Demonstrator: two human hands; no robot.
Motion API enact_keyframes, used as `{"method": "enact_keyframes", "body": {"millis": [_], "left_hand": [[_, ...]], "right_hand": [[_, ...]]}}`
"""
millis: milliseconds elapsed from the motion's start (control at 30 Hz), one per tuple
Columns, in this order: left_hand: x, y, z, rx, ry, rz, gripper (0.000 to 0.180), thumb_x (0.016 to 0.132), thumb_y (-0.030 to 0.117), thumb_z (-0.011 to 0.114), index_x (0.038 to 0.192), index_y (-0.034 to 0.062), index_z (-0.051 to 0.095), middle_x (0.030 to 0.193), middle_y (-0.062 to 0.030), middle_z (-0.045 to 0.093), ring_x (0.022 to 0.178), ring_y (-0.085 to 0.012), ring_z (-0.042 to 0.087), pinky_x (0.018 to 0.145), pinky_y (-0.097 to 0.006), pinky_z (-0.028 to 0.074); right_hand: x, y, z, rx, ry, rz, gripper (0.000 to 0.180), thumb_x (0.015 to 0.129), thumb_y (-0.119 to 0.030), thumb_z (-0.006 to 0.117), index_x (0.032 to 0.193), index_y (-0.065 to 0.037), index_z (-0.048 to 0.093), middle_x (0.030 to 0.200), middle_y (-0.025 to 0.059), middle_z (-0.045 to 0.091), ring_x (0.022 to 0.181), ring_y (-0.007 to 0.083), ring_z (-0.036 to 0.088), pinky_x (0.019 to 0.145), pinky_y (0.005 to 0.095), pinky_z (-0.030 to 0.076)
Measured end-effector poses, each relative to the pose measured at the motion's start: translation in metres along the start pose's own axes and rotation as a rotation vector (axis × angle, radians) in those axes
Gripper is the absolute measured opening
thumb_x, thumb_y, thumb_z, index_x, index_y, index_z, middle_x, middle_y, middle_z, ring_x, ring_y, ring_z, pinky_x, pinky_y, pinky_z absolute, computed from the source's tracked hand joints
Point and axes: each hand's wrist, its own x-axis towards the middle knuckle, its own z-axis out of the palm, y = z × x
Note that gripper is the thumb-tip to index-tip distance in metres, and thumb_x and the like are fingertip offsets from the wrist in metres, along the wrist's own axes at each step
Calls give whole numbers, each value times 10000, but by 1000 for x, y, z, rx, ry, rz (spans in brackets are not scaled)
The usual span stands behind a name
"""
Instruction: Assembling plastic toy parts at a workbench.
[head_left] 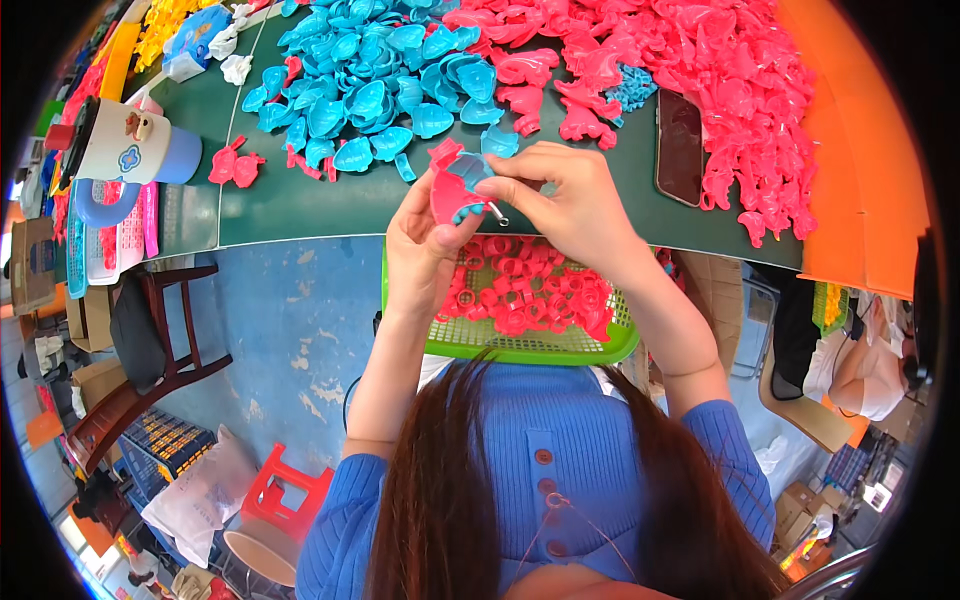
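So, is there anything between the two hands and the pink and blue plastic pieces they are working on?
Nothing visible. The left hand holds the pink piece directly, and the right hand pinches the blue piece against it, with a small metal part at its fingertips. The green basket lies below them, apart.

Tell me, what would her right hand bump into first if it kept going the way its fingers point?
Probably the pink and blue plastic piece pinched between the right hand and left hand; it already touches it.
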Motion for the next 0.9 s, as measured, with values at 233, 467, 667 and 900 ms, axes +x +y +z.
{"method": "enact_keyframes", "body": {"millis": [233,467,667,900], "left_hand": [[5,6,-8,59,5,-38,803,725,323,751,1329,-19,349,1248,-108,492,1134,-207,511,971,-366,429],[4,13,-7,24,-37,-52,832,752,372,711,1377,35,277,1326,-83,423,1056,-205,561,920,-351,472],[6,11,-9,-11,-48,-67,806,774,389,681,1380,44,276,1352,-80,386,981,-188,594,880,-328,499],[8,14,-4,-39,-88,-126,782,785,439,646,1368,44,305,1269,-87,462,988,-194,588,875,-312,499]], "right_hand": [[97,113,-47,-681,105,-329,359,756,-136,663,1099,-53,595,1045,139,612,996,267,552,838,356,442],[116,122,-59,-642,-177,-220,459,710,-108,695,1150,-57,578,1072,153,611,1029,278,562,879,366,440],[110,128,-72,-597,-276,-310,503,690,-115,706,1174,-101,572,1135,90,589,1066,240,534,962,369,358],[113,119,-74,-718,-312,-311,535,653,-67,733,1163,-109,575,1142,88,585,1084,239,524,990,367,347]]}}
